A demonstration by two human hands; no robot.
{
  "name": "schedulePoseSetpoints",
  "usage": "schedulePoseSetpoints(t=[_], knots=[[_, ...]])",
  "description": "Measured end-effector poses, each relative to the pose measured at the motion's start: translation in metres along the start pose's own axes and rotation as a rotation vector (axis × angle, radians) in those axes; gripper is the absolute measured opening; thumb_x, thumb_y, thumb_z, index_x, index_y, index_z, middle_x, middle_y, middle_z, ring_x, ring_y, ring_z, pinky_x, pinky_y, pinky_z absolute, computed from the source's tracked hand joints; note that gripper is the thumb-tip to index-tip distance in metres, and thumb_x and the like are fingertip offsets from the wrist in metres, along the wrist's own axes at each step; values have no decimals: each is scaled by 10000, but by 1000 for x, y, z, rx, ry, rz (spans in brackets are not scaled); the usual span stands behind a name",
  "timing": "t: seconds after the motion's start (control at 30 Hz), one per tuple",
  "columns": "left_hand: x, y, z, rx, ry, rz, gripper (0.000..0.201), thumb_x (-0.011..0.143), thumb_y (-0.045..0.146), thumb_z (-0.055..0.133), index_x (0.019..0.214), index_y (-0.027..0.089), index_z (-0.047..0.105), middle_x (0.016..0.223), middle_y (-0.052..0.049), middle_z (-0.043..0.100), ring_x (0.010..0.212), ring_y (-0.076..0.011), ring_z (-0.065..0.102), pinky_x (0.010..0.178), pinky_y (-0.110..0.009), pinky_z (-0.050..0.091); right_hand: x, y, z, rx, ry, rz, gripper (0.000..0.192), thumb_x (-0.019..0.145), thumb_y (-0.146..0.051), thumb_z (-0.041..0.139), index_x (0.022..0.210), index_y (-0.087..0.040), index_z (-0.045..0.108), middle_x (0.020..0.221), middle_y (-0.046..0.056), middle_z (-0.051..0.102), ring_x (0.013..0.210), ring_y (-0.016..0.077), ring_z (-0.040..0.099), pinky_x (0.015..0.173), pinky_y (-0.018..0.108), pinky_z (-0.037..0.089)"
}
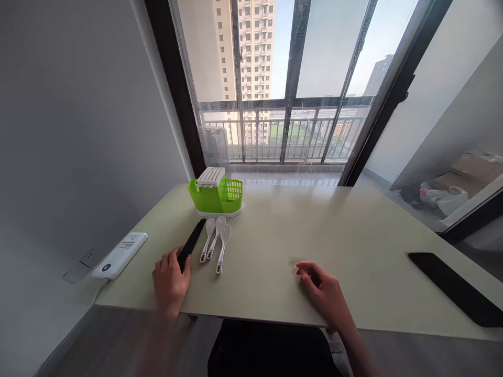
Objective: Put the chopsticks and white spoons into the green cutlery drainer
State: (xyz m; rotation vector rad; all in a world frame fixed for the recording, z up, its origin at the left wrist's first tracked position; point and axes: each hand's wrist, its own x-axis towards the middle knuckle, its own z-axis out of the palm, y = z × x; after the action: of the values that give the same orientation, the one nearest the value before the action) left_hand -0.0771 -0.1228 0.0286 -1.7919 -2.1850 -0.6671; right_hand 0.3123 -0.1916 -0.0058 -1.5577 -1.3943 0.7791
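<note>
My left hand [172, 277] is closed around the near end of a bundle of black chopsticks [192, 242], which lies slantwise on the table with its tips pointing away. Right beside the chopsticks lie three white spoons [223, 235], bowls at the far end and handles toward me. Behind them stands a green cutlery holder [210, 198] with a white slotted top and a white base. My right hand [320, 288] is by the table's near edge, apart from these things. Its fingers are loosely curled, with a gap inside the curl and nothing visible in them.
The pale table [298, 225] stands against a large window [291, 99]. A white power strip [121, 255] with a cable lies at the table's left edge by the wall. A flat black panel [456, 288] lies at the right. A black chair seat [271, 348] is below the near edge.
</note>
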Motion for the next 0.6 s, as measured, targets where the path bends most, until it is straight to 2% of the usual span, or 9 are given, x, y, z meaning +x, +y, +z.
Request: schedulePoseSetpoints(t=[0.13,0.27,0.37,0.6], knots=[[13,-4,-1,4,-35,8,467,961,373,519,1335,98,570,1270,-186,672,1155,-367,615,988,-480,499,0,-1,0,2,0,-19,360,957,-500,511,1077,-229,716,969,53,782,753,210,676,676,308,517],[31,-3,-6,59,-151,1,548,943,403,545,1381,75,536,1315,-211,643,1203,-382,607,999,-487,496,0,-1,0,-2,-1,-10,357,962,-503,503,1075,-232,706,971,56,775,757,211,666,684,311,516],[41,0,-10,76,-234,-3,542,945,409,537,1376,81,544,1306,-210,660,1228,-380,606,1006,-483,493,0,-1,0,-2,-5,-13,344,960,-495,507,1072,-238,705,975,51,775,751,208,663,689,311,517],[52,3,-13,95,-314,-9,512,926,374,546,1374,128,561,1291,-181,698,1213,-348,651,972,-412,510,1,-2,0,2,24,-36,338,939,-485,532,1042,-234,734,955,48,790,759,209,693,671,301,527]])
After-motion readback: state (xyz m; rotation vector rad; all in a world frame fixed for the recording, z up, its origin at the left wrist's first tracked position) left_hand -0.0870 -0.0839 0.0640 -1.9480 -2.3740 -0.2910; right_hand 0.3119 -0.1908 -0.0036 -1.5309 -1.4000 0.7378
